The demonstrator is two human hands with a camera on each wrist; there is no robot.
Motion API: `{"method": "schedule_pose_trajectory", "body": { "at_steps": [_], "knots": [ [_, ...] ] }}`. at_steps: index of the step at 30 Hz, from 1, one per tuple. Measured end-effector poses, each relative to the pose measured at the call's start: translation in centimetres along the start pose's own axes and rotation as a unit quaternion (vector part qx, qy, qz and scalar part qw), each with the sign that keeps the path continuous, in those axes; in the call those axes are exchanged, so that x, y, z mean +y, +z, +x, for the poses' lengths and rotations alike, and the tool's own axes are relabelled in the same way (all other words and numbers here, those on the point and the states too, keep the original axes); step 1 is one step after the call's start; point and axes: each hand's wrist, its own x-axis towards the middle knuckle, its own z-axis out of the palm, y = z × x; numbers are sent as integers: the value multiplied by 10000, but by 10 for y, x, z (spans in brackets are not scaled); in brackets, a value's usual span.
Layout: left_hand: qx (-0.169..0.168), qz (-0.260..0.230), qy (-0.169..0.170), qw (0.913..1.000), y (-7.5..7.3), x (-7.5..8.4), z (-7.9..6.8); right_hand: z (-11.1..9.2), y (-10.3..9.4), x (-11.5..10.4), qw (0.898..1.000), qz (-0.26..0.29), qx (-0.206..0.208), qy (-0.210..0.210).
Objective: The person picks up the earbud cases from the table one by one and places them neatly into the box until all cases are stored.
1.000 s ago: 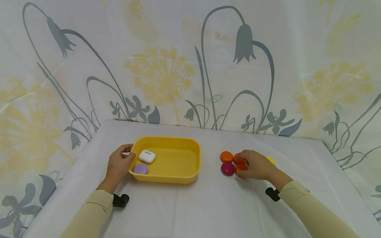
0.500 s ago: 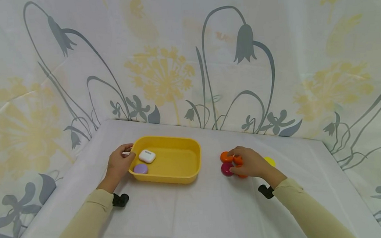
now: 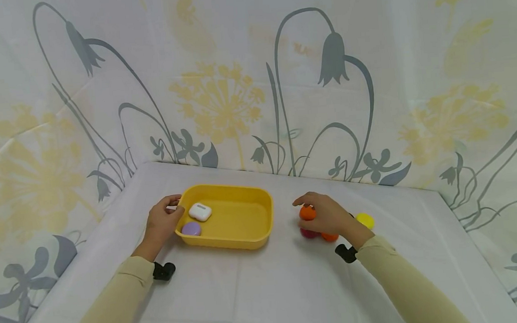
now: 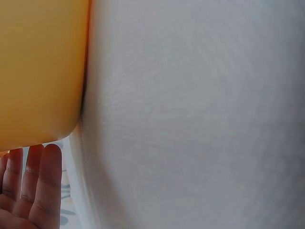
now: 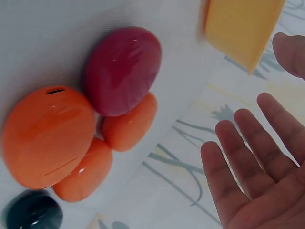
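My left hand (image 3: 160, 226) is at the left end of a yellow plastic tray (image 3: 241, 242); its fingers (image 4: 47, 183) lie fairly straight against the outer wall. Inside that tray are a white earbud case (image 3: 200, 212) and a round lilac piece (image 3: 191, 229). Over a cluster of glossy rounded pieces hovers my right hand (image 3: 327, 216), fingers spread and holding nothing. Under it show a magenta piece (image 5: 124, 71), a large-looking orange piece (image 5: 47, 138), and two more orange pieces, one nearer the magenta (image 5: 129, 121). The hand partly covers this cluster in the head view.
A yellow round piece (image 3: 364, 221) lies right of the right wrist. The right wrist view also has a dark glossy piece (image 5: 33, 210) at its lower left corner. White cloth (image 3: 267, 291) covers the table, and a flower-printed curtain (image 3: 245, 97) hangs behind it.
My right hand has slid left across the cluster and uncovered more of the yellow piece. The rounded pieces stay where they were, and my left hand and the tray have not moved.
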Motion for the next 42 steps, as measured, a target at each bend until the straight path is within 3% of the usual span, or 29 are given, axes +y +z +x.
{"method": "schedule_pose_trajectory", "body": {
  "at_steps": [17,42],
  "knots": [
    [-14,7,124,9999,-1,-1,-1,30,-3,-24,9999,71,-111,-22],
    [36,27,156,9999,-1,-1,0,62,-2,-64,9960,-183,89,-868]
  ]
}}
